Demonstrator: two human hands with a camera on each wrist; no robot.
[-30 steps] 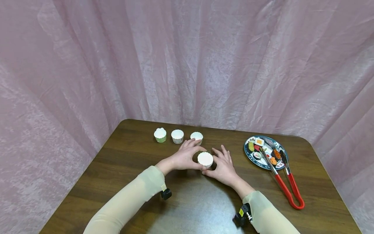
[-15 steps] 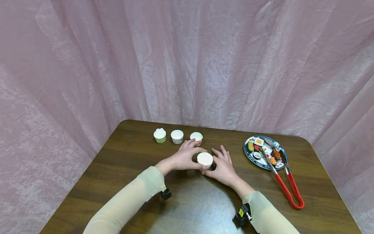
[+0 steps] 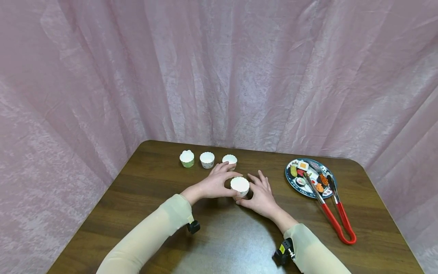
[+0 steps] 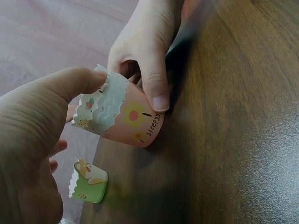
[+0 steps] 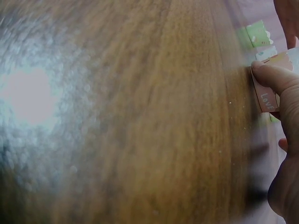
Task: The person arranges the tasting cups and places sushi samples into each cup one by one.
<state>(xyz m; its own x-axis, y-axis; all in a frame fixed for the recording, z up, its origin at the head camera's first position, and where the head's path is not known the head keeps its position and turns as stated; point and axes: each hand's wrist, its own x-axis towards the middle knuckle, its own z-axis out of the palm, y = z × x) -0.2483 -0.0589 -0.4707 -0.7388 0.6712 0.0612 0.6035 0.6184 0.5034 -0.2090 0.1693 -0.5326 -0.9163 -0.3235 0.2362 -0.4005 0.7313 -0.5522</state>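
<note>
Both hands hold a nested stack of paper cupcake cups [image 3: 240, 185] over the middle of the wooden table. My left hand [image 3: 217, 185] pinches the upper white printed cup [image 4: 88, 107] near its scalloped rim, with thumb and fingers on either side. Below it, my right hand [image 3: 262, 198] grips the pink cup [image 4: 128, 122], which bears a flower and lettering; the right thumb [image 4: 156, 88] presses near its base. Several wavy rims show between the two grips. In the right wrist view, the pink cup [image 5: 265, 100] is partly covered by the right thumb.
Behind the hands stand a green cup [image 3: 187, 158], a white patterned cup [image 3: 207, 160] and a third cup [image 3: 229, 159], which the left fingers overlap. At right, red-handled tongs [image 3: 332, 219] lean on a plate [image 3: 289, 183] of sushi pieces. A pink curtain [image 3: 219, 76] hangs behind the table.
The upper cup's rim has risen slightly, and the left thumb with it, showing more of the stack's side. The right hand stays almost still around the lower cup.
</note>
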